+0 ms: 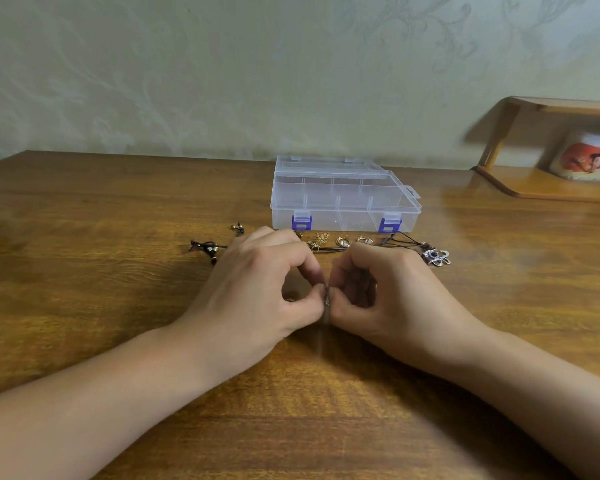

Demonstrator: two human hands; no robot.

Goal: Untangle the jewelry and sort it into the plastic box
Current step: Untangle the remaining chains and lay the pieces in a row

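A clear plastic box point(343, 199) with blue latches stands shut at the back middle of the wooden table point(118, 289). In front of it lies the jewelry: a thin gold chain point(318, 240), gold rings point(343, 241), black cords point(400, 241) running to a silver flower pendant point(438, 257), and a dark beaded cord point(207, 249) on the left. My left hand point(257, 292) and my right hand point(388, 299) meet fingertip to fingertip, pinching a small dark jewelry piece point(327, 295) between them. Most of that piece is hidden by my fingers.
A wooden shelf point(548, 188) stands at the back right with a printed cup point(589, 155) on it. A patterned wall runs behind the table. Bare wood lies to the left and near me.
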